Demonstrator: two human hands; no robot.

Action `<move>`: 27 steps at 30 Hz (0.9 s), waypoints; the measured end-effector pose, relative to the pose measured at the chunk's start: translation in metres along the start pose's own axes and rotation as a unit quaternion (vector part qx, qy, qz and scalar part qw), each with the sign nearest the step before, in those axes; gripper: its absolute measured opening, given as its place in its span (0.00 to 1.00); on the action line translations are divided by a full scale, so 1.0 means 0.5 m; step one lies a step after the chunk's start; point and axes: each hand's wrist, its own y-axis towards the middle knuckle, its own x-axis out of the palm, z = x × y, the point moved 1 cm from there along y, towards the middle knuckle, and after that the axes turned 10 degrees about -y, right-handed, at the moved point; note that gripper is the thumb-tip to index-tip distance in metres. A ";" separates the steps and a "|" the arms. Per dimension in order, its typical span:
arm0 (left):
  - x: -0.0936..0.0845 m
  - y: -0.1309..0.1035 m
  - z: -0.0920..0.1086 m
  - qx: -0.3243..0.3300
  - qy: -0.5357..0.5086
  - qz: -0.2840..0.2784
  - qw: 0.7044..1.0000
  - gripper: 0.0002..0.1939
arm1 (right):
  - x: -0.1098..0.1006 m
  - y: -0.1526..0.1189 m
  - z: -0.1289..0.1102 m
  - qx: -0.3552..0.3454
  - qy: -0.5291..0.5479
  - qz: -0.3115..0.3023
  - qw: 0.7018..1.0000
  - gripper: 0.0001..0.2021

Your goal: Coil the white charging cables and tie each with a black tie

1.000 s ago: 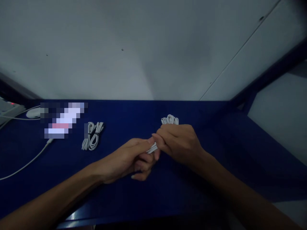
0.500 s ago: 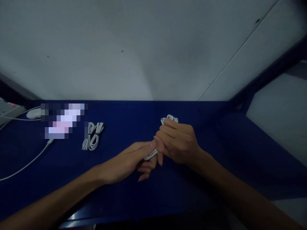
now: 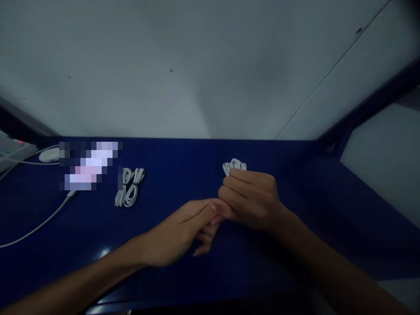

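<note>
My left hand (image 3: 177, 232) and my right hand (image 3: 251, 197) meet over the blue table, fingertips touching. The left thumb presses on its curled fingers where the white cable coil showed a moment earlier; that coil is now hidden by the fingers. My right hand is closed, knuckles up, its thumb and forefinger against the left fingertips. Just beyond its knuckles a bundle of white cable (image 3: 235, 165) sticks out; I cannot tell whether it lies on the table or joins what the hands hold. Two tied white cable coils (image 3: 129, 189) lie to the left.
A blurred-out bright device (image 3: 93, 164) lies at the left, with a white charging cable (image 3: 49, 221) running from it. Behind it are a white plug-like object (image 3: 49, 154) and a power strip (image 3: 15, 148) with a red light. A grey wall (image 3: 157, 96) rises behind the blue table (image 3: 177, 166).
The white coil between my hands has gone out of sight behind the fingers. Both hands have come slightly nearer and to the right, and the whole view has shifted a little.
</note>
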 end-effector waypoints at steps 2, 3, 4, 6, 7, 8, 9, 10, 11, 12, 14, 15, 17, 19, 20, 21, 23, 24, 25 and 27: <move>0.002 -0.001 0.003 0.007 0.021 0.005 1.000 0.23 | 0.003 0.000 0.000 0.010 0.016 -0.026 0.999 0.24; 0.003 -0.002 0.006 0.005 0.033 0.012 0.999 0.23 | 0.003 0.000 0.001 0.015 0.023 -0.032 0.999 0.23; 0.003 -0.003 0.008 0.007 0.045 0.017 0.999 0.23 | 0.003 0.000 0.001 0.019 0.027 -0.035 0.999 0.23; 0.004 -0.005 0.014 0.010 0.062 0.024 0.998 0.23 | 0.003 -0.001 0.004 0.026 0.028 -0.036 0.999 0.23; 0.003 -0.005 0.016 0.014 0.069 0.024 0.997 0.22 | 0.002 -0.002 0.005 0.028 0.026 -0.033 0.999 0.23; 0.001 -0.004 0.017 0.019 0.075 0.022 0.997 0.23 | 0.002 -0.003 0.006 0.029 0.025 -0.032 0.999 0.23; -0.001 -0.003 0.018 0.025 0.080 0.018 0.996 0.23 | 0.002 -0.004 0.007 0.030 0.025 -0.031 0.999 0.23; -0.003 -0.002 0.018 0.031 0.087 0.016 0.996 0.23 | 0.002 -0.004 0.008 0.027 0.025 -0.032 0.999 0.23; -0.005 -0.001 0.017 0.035 0.093 0.014 0.995 0.23 | 0.002 -0.005 0.008 0.024 0.025 -0.032 0.999 0.23; -0.006 0.000 0.017 0.035 0.096 0.012 0.995 0.22 | 0.002 -0.006 0.008 0.019 0.025 -0.035 0.999 0.23; -0.006 0.001 0.015 0.023 0.088 0.012 0.996 0.21 | 0.003 -0.006 0.009 0.009 0.028 -0.042 0.999 0.23; -0.006 0.002 0.014 0.014 0.076 0.012 0.997 0.20 | 0.003 -0.006 0.009 0.006 0.031 -0.044 0.999 0.23; -0.004 0.001 0.014 -0.002 0.049 0.012 0.999 0.20 | 0.003 -0.005 0.010 0.001 0.039 -0.048 0.998 0.23; -0.002 0.000 0.015 -0.009 0.047 0.011 0.999 0.20 | 0.003 -0.006 0.012 0.003 0.044 -0.052 0.998 0.23; -0.003 0.000 0.016 -0.010 0.061 0.010 0.998 0.21 | 0.004 -0.006 0.013 0.008 0.043 -0.057 0.997 0.24; -0.003 -0.001 0.018 -0.008 0.084 0.011 0.996 0.22 | 0.006 -0.007 0.014 0.016 0.042 -0.064 0.997 0.24; -0.007 -0.003 0.019 -0.002 0.141 0.024 0.990 0.23 | 0.009 -0.009 0.015 0.032 0.036 -0.079 0.996 0.25; -0.009 -0.003 0.019 -0.002 0.166 0.034 0.986 0.23 | 0.011 -0.010 0.015 0.038 0.034 -0.088 0.995 0.25; -0.011 -0.004 0.018 -0.002 0.182 0.045 0.982 0.24 | 0.013 -0.011 0.015 0.042 0.033 -0.095 0.994 0.25; -0.013 -0.004 0.014 -0.003 0.189 0.062 0.980 0.25 | 0.017 -0.012 0.013 0.048 0.034 -0.108 0.992 0.25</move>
